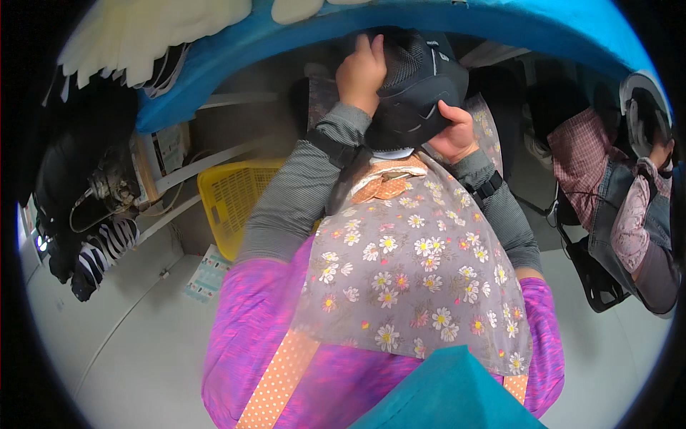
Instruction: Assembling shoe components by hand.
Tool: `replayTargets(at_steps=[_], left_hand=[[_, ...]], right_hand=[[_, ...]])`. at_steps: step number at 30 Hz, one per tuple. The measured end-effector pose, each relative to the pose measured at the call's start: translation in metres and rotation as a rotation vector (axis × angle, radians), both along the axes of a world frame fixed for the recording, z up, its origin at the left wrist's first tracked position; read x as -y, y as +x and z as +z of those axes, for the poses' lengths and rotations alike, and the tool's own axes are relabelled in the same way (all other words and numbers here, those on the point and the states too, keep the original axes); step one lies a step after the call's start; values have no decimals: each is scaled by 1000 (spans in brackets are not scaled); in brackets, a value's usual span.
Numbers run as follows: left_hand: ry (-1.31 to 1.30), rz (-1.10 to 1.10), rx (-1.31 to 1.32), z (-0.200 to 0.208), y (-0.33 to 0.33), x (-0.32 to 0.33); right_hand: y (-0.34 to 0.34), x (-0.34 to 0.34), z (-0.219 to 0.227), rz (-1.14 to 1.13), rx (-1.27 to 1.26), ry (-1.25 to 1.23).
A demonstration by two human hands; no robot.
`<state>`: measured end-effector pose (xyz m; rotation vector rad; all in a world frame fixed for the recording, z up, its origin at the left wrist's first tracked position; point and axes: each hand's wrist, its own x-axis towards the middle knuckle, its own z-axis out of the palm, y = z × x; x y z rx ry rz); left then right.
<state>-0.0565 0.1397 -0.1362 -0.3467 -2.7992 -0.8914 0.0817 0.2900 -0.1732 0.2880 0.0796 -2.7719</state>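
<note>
Above my lap is a black fabric piece [418,100] with a mesh panel, small slits and a pale label. It is rounded like a cap or a shoe upper; I cannot tell which. My left hand [361,75] is closed at its upper left edge, with thumb and forefinger pointing up. On the lower right side, my right hand [456,134] grips it, thumb on top and the other fingers partly hidden. A strip of white material [393,153] shows under its lower edge. The grey flowered apron [421,272] with an orange dotted pocket [382,182] lies beneath.
A blue-covered table edge [529,28] curves across the far side, with pale foam-like pieces [150,36] at its left. A yellow basket [232,204] stands at my left, near a machine [114,182]. Another person [618,186] sits at right, holding a pale-rimmed item [647,96].
</note>
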Motion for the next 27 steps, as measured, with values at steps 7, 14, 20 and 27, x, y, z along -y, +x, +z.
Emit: replayTargets(at_steps=[7, 14, 20, 27], left_hand=[[-14, -31, 13, -1, 1, -5], [408, -170, 0, 68, 0, 26], [741, -513, 159, 187, 31, 66], [796, -671, 7, 220, 52, 78]], right_hand=[[3, 0, 3, -21, -6, 11], [5, -4, 41, -72, -148, -141], [13, -13, 84, -95, -406, -57], [31, -33, 145, -224, -495, 17]])
